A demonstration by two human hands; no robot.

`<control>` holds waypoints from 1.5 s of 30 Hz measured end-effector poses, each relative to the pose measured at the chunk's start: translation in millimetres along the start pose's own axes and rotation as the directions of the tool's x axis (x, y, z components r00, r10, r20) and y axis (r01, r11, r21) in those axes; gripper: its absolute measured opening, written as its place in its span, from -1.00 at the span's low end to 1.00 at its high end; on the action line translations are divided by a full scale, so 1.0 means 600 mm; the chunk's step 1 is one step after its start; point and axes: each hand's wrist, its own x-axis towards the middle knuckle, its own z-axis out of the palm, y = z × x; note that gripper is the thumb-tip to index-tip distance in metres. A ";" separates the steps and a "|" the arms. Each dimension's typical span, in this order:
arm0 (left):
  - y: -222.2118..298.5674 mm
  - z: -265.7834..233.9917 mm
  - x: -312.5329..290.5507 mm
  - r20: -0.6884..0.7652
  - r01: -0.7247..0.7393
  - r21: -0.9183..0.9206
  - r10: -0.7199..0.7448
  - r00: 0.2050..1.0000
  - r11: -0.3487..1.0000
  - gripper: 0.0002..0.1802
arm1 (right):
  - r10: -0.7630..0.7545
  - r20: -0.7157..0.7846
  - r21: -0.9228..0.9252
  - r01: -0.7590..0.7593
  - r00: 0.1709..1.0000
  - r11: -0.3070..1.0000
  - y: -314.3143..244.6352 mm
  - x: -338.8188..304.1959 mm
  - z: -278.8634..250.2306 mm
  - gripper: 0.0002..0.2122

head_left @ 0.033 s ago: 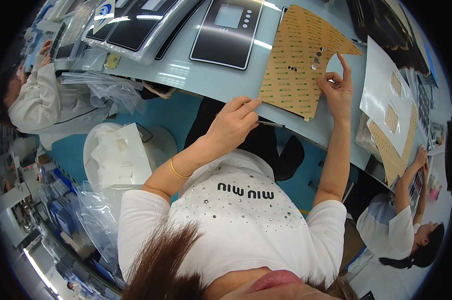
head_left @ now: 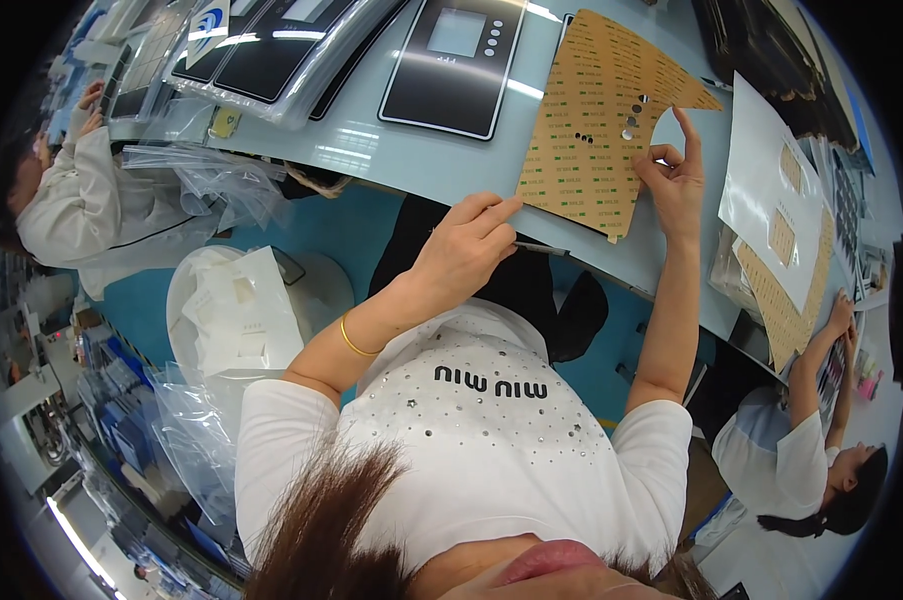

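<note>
Between nine and ten o'clock, a co-worker (head_left: 76,215) in a light jacket stands near the table (head_left: 356,95). At nine, a round white bin (head_left: 179,315) has pale paper (head_left: 246,315) in it. At eleven on the table lie dark panels (head_left: 256,60) in clear plastic. At twelve, a black panel (head_left: 434,98) with a pale window and round marks lies flat.

Near the centre, the wearer's left hand (head_left: 471,240) has its fingers curled at the lower-left corner of a brown sheet (head_left: 571,110); I cannot tell whether they grip it. The brown sheet slants over the table toward one o'clock, with small holes in it. At two, the right hand (head_left: 674,180) pinches its right edge, index finger raised. Toward three, a white sheet (head_left: 756,185) with cutouts lies tilted. At four, another co-worker (head_left: 781,455) reaches upward.
</note>
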 end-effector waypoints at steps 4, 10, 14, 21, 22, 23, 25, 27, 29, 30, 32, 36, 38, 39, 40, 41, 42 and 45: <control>0.001 -0.002 0.005 -0.010 -0.022 0.009 0.022 1.000 1.000 -0.79 | -0.003 -0.008 -0.019 0.003 1.000 1.000 0.000 0.000 0.001 -0.32; -0.016 0.002 0.016 0.058 -0.030 -0.106 0.036 0.998 0.994 -0.80 | -0.001 -0.011 -0.018 0.001 1.000 1.000 -0.005 -0.001 0.003 -0.33; -0.020 -0.003 0.023 0.075 -0.044 -0.155 0.056 0.996 0.987 -0.80 | 0.011 -0.016 -0.023 -0.011 1.000 1.000 -0.006 0.000 0.004 -0.33; -0.018 0.009 0.028 0.096 -0.058 -0.100 0.067 0.993 0.993 -0.76 | 0.016 -0.023 -0.016 -0.016 1.000 1.000 -0.008 0.000 0.005 -0.33; -0.018 0.010 0.028 0.096 -0.059 -0.100 0.068 0.993 0.993 -0.76 | 0.024 -0.027 -0.016 -0.024 0.999 1.000 -0.009 -0.001 0.007 -0.33; -0.019 0.010 0.028 0.105 -0.069 -0.080 0.077 0.991 0.994 -0.77 | 0.023 -0.027 -0.016 -0.024 0.999 1.000 -0.010 -0.001 0.007 -0.33; -0.020 0.009 0.028 0.115 -0.081 -0.060 0.087 0.989 0.995 -0.78 | 0.027 -0.029 -0.043 -0.028 0.999 0.999 -0.011 -0.001 0.009 -0.34; -0.019 0.008 0.029 0.137 -0.077 -0.063 0.086 0.987 0.995 -0.79 | 0.010 -0.036 -0.085 -0.013 0.999 0.996 -0.010 -0.001 0.011 -0.35; -0.016 0.006 0.030 0.144 -0.078 -0.059 0.086 0.986 0.995 -0.79 | -0.008 -0.042 -0.127 0.002 0.999 0.992 -0.011 -0.001 0.014 -0.36; -0.015 0.005 0.030 0.152 -0.077 -0.056 0.085 0.985 0.995 -0.80 | -0.001 -0.043 -0.124 -0.005 0.999 0.992 -0.012 -0.002 0.016 -0.36; -0.016 0.006 0.029 0.156 -0.080 -0.052 0.087 0.984 0.995 -0.80 | 0.004 -0.046 -0.122 -0.010 0.999 0.992 -0.013 -0.002 0.017 -0.37; -0.014 0.007 0.030 0.157 -0.063 -0.074 0.074 0.985 0.995 -0.76 | -0.035 -0.061 -0.283 0.016 0.997 0.959 -0.010 0.002 0.014 -0.37; -0.016 0.005 0.029 0.169 -0.076 -0.064 0.086 0.982 0.995 -0.78 | -0.056 -0.066 -0.333 0.031 0.996 0.943 -0.015 0.005 0.015 -0.36; -0.017 0.004 0.029 0.178 -0.084 -0.054 0.093 0.980 0.995 -0.79 | -0.042 -0.057 -0.392 0.016 0.997 0.920 -0.023 0.008 0.016 -0.36; -0.017 0.003 0.029 0.181 -0.093 -0.054 0.102 0.978 0.994 -0.79 | -0.027 -0.050 -0.449 0.001 0.998 0.893 -0.028 0.011 0.017 -0.35; -0.017 0.002 0.028 0.183 -0.083 -0.063 0.094 0.979 0.995 -0.80 | -0.030 -0.060 -0.448 0.000 0.998 0.894 -0.028 0.013 0.018 -0.35; -0.017 0.001 0.028 0.184 -0.075 -0.071 0.087 0.979 0.995 -0.80 | -0.027 -0.052 -0.467 0.000 0.998 0.884 -0.028 0.016 0.019 -0.35; -0.020 -0.001 0.029 0.191 -0.065 -0.110 0.086 0.978 0.992 -0.81 | -0.023 -0.040 -0.513 -0.001 0.999 0.859 -0.031 0.022 0.019 -0.36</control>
